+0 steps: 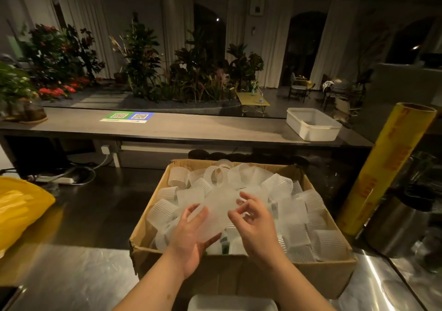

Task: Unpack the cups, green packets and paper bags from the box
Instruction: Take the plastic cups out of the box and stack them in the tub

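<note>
An open cardboard box (241,279) stands on the steel counter, full of several sleeves of ribbed translucent cups (282,186). Just above the box my two hands hold one sleeve of cups (216,209). My left hand (191,236) cups it from below on the left, fingers curled round it. My right hand (256,222) pinches its wrapping at the right end. A bit of green (224,246) shows deep between the cups under my hands. No paper bags are visible.
A yellow plastic bag (19,212) lies on the counter at left. A yellow cling-film roll (387,167) leans at right beside steel canisters (394,229). A white tub (313,124) sits on the far grey counter. A white container's edge (232,302) shows at the bottom.
</note>
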